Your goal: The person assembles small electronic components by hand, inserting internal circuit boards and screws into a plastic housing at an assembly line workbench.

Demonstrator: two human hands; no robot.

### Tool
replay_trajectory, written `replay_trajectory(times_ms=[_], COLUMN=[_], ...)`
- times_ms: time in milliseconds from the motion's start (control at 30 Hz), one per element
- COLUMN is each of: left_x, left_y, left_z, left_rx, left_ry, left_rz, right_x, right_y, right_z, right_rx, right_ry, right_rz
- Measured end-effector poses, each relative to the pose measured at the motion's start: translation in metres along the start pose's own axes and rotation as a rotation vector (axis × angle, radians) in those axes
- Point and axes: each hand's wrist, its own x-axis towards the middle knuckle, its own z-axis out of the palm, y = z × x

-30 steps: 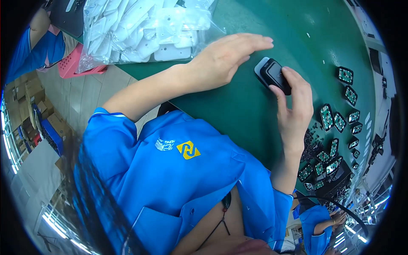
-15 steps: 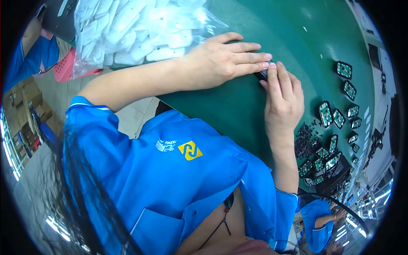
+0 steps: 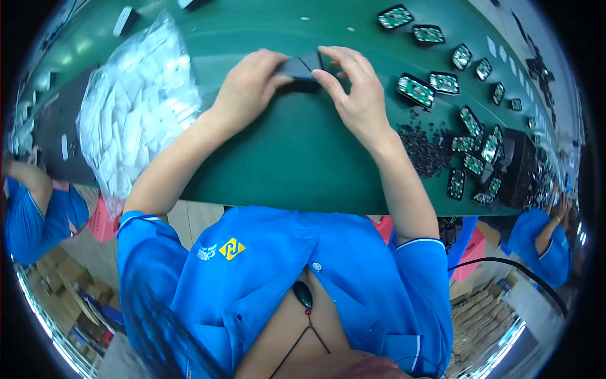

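Observation:
Between my hands, above the green table, is a dark, flat rectangular case [image 3: 299, 67], slightly blurred, with a line across its top. My left hand [image 3: 249, 87] pinches its left end between thumb and fingers. At the right end, my right hand [image 3: 360, 95] grips it with the thumb on the near side and the fingers on the far side. To the right of my right hand lies a black housing with a green circuit board [image 3: 415, 90]. A heap of small black parts [image 3: 426, 148] is spread beside my right forearm.
A clear plastic bag of white flat parts [image 3: 129, 120] lies left of my left arm. Several more board-filled housings [image 3: 429, 34] are scattered at the right, some by a black box [image 3: 519, 167]. Other people in blue sit at both sides of the green table [image 3: 284, 151].
My head view has turned, so the table now runs level across it. My hands, earlier pressed close together over a dark piece, are now farther apart, holding the case by its ends.

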Motion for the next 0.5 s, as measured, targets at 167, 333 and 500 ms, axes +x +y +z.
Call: replay_trajectory(times_ms=[167, 333, 500], left_x=[0.064, 0.11, 0.11], left_y=[-0.041, -0.081, -0.095], left_z=[-0.003, -0.007, -0.004], left_rx=[-0.339, -0.387, -0.267], left_ry=[-0.002, -0.159, -0.204], left_rz=[-0.527, -0.747, -0.859], right_x=[-0.04, -0.075, -0.079], right_y=[0.004, 0.044, 0.063], right_z=[-0.074, -0.127, -0.123], right_rx=[-0.225, -0.544, -0.845], right_ry=[0.278, 0.237, -0.013], right_rz=[0.016, 0.429, 0.287])
